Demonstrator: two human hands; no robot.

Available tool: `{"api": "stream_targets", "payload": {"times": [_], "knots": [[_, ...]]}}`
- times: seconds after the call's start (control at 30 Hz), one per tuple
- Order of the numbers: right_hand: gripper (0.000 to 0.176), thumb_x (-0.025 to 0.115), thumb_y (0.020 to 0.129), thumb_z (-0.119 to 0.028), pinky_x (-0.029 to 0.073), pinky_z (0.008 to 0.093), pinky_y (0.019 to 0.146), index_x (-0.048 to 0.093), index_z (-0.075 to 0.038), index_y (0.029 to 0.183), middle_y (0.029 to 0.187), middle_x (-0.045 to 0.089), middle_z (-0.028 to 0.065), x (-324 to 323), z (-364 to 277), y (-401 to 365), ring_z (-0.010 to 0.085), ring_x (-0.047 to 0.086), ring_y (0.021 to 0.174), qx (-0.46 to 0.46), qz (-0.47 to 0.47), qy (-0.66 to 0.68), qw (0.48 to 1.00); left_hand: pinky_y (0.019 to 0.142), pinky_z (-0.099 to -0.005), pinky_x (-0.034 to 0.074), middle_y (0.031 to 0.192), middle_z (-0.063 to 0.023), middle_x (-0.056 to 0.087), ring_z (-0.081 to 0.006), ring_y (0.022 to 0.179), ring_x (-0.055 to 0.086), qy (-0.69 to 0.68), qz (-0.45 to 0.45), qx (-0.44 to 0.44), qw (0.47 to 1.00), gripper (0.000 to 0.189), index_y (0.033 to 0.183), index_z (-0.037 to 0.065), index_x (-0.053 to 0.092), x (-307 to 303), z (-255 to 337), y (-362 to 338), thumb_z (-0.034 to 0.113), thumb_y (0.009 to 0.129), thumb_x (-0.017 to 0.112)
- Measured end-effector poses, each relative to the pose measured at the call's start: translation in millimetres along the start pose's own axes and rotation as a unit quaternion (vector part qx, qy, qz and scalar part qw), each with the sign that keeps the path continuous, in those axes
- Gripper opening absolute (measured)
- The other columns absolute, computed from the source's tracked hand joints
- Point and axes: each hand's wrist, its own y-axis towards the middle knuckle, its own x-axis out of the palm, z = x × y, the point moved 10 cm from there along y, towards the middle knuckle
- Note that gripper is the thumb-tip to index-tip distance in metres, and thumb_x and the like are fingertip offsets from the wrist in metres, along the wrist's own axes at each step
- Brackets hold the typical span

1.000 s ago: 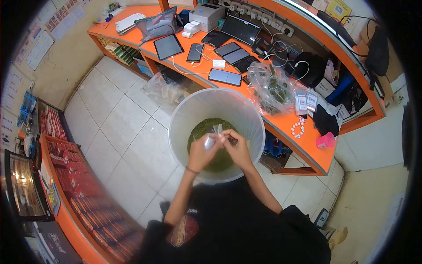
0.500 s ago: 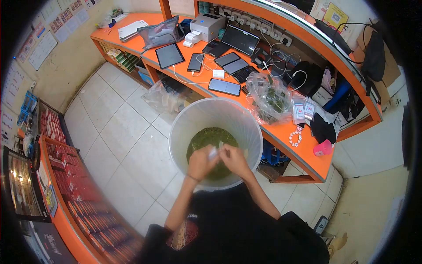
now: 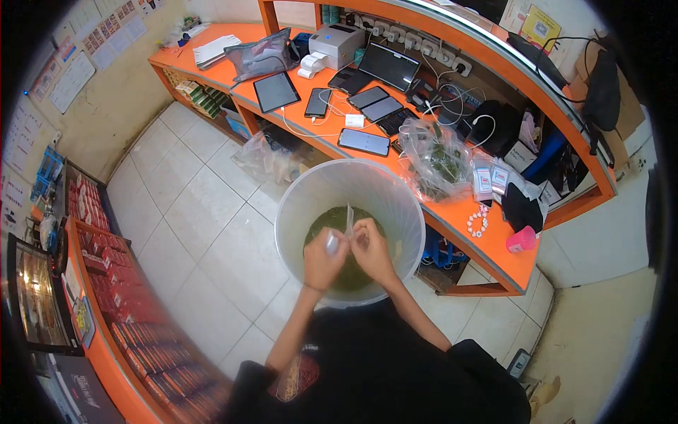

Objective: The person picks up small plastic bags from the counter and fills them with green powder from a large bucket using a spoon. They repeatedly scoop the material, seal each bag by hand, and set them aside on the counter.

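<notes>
A large translucent tub (image 3: pixel 293 212) stands in front of me, with a layer of green chopped, leaf-like material (image 3: pixel 332 215) at its bottom. Over its opening, my left hand (image 3: pixel 323 263) is closed around a small whitish object (image 3: pixel 332 244), blurred and partly covered by the fingers. Close beside it, my right hand (image 3: pixel 374 253) has its fingers pinched together. A thin pale strip (image 3: pixel 349 219), like paper or clear plastic, sticks up between the two hands, and the fingertips of both meet at its lower end.
Behind the tub runs an orange counter (image 3: pixel 314 141) with phones, a tablet (image 3: pixel 276 92), a label printer (image 3: pixel 335 46), a laptop (image 3: pixel 390 65) and cables. A clear plastic bag of green leaves (image 3: pixel 438 162) and a pink cup (image 3: pixel 521 240) lie right. Shelves of red packs (image 3: pixel 116 275) stand left.
The pale strip now stands higher and more upright between my hands. My left hand has turned slightly, showing more of the whitish object. The view has shifted a little.
</notes>
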Motion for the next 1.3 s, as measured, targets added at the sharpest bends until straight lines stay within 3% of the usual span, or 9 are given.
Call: {"api": "stream_targets", "payload": {"times": [0.13, 0.2, 0.33, 0.4, 0.57, 0.7, 1.07, 1.2, 1.3], "knots": [[0.023, 0.061, 0.086, 0.0, 0.045, 0.0253, 0.068, 0.047, -0.005, 0.105, 0.073, 0.055, 0.0027, -6.3, -6.7, -0.1, 0.0079, 0.054, 0.072, 0.036, -0.021, 0.006, 0.999, 0.068, -0.0416, 0.051, 0.079, -0.0168, 0.066, -0.0388, 0.075, 0.065, 0.0, -0.002, -0.018, 1.0, 0.021, 0.083, 0.004, 0.06, -7.3, -6.4, 5.5, 0.022, 0.082, 0.071], [0.024, 0.061, 0.086, -0.001, 0.045, 0.0254, 0.069, 0.047, -0.005, 0.106, 0.073, 0.055, 0.0028, -7.4, 1.9, 1.1, 0.0078, 0.054, 0.072, 0.046, -0.042, 0.023, 0.998, 0.063, -0.0323, 0.051, 0.075, -0.0111, 0.067, -0.02, 0.067, 0.067, 0.018, -0.001, 0.051, 0.999, 0.021, 0.085, 0.003, 0.059, -5.5, -2.2, 6.0, 0.017, 0.081, 0.074], [0.031, 0.064, 0.082, -0.003, 0.042, 0.0266, 0.054, 0.047, -0.005, 0.107, 0.068, 0.055, 0.0035, -4.9, -8.0, 3.6, 0.011, 0.05, 0.056, -0.018, -0.051, 0.014, 0.998, 0.064, -0.0335, 0.051, 0.075, -0.011, 0.065, -0.0236, 0.067, 0.066, 0.012, -0.041, 0.04, 0.998, 0.021, 0.086, 0.003, 0.056, 8.6, -6.4, 3.7, 0.014, 0.081, 0.073], [0.032, 0.065, 0.081, -0.003, 0.042, 0.0267, 0.054, 0.047, -0.005, 0.108, 0.067, 0.054, 0.0037, -9.0, -10.7, 2.8, 0.0114, 0.05, 0.055, -0.026, -0.005, -0.045, 0.999, 0.069, -0.042, 0.05, 0.082, -0.0169, 0.064, -0.0387, 0.079, 0.063, 0.051, 0.011, -0.026, 0.998, 0.019, 0.084, 0.005, 0.056, -5.4, -15.4, 4.8, 0.014, 0.079, 0.072], [0.035, 0.065, 0.078, -0.001, 0.041, 0.0267, 0.053, 0.048, -0.006, 0.109, 0.065, 0.053, 0.0043, -12.3, -13.4, 4.3, 0.0111, 0.049, 0.053, -0.032, 0.069, -0.118, 0.99, 0.077, -0.0397, 0.052, 0.097, -0.0153, 0.066, -0.0338, 0.089, 0.065, 0.063, 0.019, 0.101, 0.993, 0.025, 0.101, 0.006, 0.062, -17.8, 22.9, 9.3, 0.006, 0.077, 0.068], [0.034, 0.062, 0.079, 0.003, 0.037, 0.0228, 0.052, 0.049, -0.007, 0.109, 0.066, 0.053, -0.0003, -9.2, 15.9, 14.8, 0.0055, 0.046, 0.056, 0.079, -0.011, 0.11, 0.991, 0.088, -0.0368, 0.051, 0.117, -0.0135, 0.065, -0.0291, 0.106, 0.064, -0.049, -0.134, 0.19, 0.971, 0.045, 0.119, 0.007, 0.061, -0.1, 41.3, 5.1, 0.005, 0.076, 0.071], [0.019, 0.062, 0.093, -0.011, 0.043, 0.0225, 0.055, 0.057, -0.004, 0.11, 0.083, 0.061, 0.0008, 11.9, 4.1, 27.2, 0.0061, 0.054, 0.066, 0.185, -0.153, 0.27, 0.933, 0.088, -0.033, 0.051, 0.116, -0.0117, 0.067, -0.0234, 0.099, 0.067, 0.002, -0.026, 0.171, 0.985, 0.062, 0.126, 0.003, 0.055, -31.1, 23.8, 11.2, 0.014, 0.072, 0.083], [0.03, 0.057, 0.098, -0.026, 0.045, 0.0256, 0.052, 0.069, 0.001, 0.093, 0.074, 0.065, 0.0043, 19.9, 33.2, 57.5, 0.0075, 0.057, 0.06, 0.121, -0.172, 0.074, 0.975, 0.086, -0.029, 0.05, 0.115, -0.0134, 0.067, -0.0168, 0.09, 0.067, -0.029, 0.112, 0.096, 0.989, 0.058, 0.126, 0.0, 0.054, -64.2, -4.6, 14.8, 0.009, 0.074, 0.08], [0.033, 0.057, 0.096, -0.023, 0.05, 0.0379, 0.06, 0.068, 0.007, 0.089, 0.07, 0.065, 0.0198, 51.4, 77.1, 85.4, 0.0289, 0.064, 0.062, 0.085, -0.197, -0.109, 0.971, 0.091, -0.0299, 0.047, 0.122, -0.0152, 0.062, -0.0179, 0.099, 0.062, -0.115, 0.135, 0.043, 0.983, 0.057, 0.128, -0.002, 0.051, -71.1, -17.0, 15.3, 0.008, 0.078, 0.077]]}}
